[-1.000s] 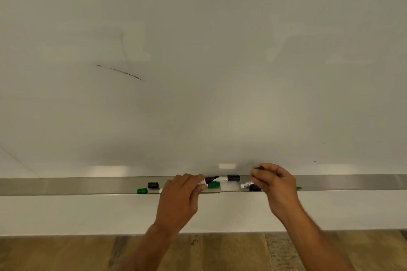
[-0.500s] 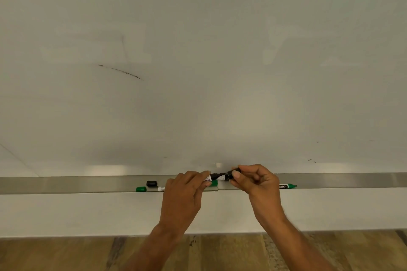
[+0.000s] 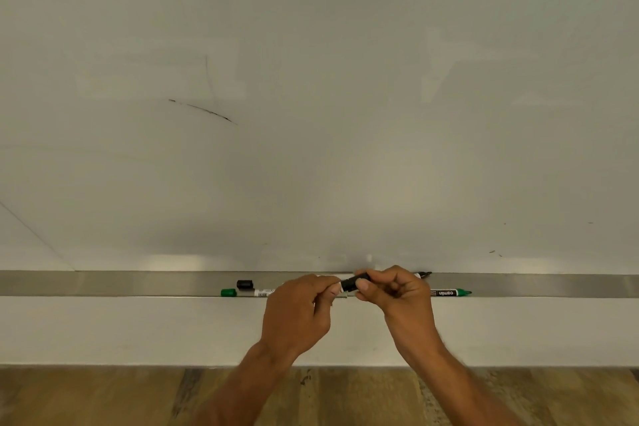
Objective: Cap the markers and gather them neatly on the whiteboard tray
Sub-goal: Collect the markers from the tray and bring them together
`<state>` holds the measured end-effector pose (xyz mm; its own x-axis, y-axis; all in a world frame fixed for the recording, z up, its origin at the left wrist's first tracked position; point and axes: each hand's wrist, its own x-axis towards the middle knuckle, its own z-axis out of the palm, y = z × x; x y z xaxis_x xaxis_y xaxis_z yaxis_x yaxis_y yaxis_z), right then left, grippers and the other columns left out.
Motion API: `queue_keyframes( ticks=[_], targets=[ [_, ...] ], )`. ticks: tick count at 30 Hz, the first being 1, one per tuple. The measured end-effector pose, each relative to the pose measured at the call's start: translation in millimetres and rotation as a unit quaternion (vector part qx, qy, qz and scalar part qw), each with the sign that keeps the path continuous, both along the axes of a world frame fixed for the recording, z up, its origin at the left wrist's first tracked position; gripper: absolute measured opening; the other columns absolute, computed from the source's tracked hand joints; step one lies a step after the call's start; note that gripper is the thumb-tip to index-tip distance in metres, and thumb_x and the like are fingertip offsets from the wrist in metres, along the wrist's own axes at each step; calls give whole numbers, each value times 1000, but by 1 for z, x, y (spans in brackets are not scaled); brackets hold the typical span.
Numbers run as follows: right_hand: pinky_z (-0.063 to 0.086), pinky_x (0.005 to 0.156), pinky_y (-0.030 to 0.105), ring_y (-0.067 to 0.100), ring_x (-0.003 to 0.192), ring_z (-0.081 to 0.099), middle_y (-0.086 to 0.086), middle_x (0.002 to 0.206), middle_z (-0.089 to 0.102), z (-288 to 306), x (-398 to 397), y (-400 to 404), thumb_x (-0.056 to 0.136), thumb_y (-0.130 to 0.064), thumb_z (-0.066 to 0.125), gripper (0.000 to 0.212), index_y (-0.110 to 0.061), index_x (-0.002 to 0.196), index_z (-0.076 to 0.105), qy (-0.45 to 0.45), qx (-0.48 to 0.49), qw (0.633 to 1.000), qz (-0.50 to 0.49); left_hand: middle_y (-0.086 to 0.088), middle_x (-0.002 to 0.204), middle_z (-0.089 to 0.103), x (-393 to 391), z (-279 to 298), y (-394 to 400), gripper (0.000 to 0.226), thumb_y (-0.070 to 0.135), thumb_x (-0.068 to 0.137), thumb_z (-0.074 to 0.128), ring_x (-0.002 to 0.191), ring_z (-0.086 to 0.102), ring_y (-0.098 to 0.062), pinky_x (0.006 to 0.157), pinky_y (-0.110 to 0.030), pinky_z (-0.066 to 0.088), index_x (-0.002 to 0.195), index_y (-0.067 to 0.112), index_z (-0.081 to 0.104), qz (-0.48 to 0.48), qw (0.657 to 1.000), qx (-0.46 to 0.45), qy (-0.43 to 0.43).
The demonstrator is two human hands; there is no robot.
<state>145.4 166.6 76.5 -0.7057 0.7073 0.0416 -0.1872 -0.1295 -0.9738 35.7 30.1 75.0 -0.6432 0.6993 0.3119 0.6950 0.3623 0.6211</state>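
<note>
My left hand grips the white barrel of a black marker in front of the metal whiteboard tray. My right hand pinches the black cap against that marker's tip end, so the two hands meet. On the tray lie a green cap, a loose black cap and a white marker barrel partly hidden by my left hand. To the right lie an uncapped green marker and, behind my right hand, another marker's black tip.
The whiteboard fills the upper view, with a short dark stroke at the left. Below the tray runs a white wall band, then wood-look floor.
My right hand moved left from the tray with the black cap and brought it onto the marker held in my left hand. The green marker on the right is now uncovered.
</note>
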Motion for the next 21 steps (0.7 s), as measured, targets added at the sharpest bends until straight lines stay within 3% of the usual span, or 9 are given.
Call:
queue_keyframes(
  ticks=[4,9,12,15,21],
  targets=[
    [62,73,35,29,77,74,11,81,78,1,-2,-2,69,-3,78,14,-17,73,76,-6,-2,1000,0,8,49,56,-5,5,3,31,34,92,52,49,50,-12,46,-21,33,63,44,59,-5,997,-20,-77],
    [62,74,37,30,78,74,11,82,78,7,-3,-3,65,-12,78,10,-19,72,76,-3,13,1000,2,13,42,51,-12,9,5,47,26,92,58,41,44,-7,47,-23,35,49,42,58,-10,987,-11,-157],
    [61,71,33,29,79,74,10,82,78,9,-3,-4,69,-5,78,16,-20,72,77,0,23,1000,4,9,43,56,-13,12,5,47,24,94,57,41,44,-6,52,-28,41,49,36,61,-17,980,-11,-196],
    [60,68,28,28,76,74,9,80,78,6,-5,-6,73,8,74,27,-19,71,77,1,36,999,7,-5,49,64,-16,15,4,39,24,95,55,43,46,-9,56,-27,44,61,29,73,-35,972,-23,-231],
    [61,69,29,27,75,75,9,80,79,6,-4,-3,64,-10,79,10,-18,69,75,1,40,999,29,-4,51,65,-29,15,4,34,29,96,53,46,48,-12,55,-28,43,72,22,76,-61,965,-66,-245]
  ],
)
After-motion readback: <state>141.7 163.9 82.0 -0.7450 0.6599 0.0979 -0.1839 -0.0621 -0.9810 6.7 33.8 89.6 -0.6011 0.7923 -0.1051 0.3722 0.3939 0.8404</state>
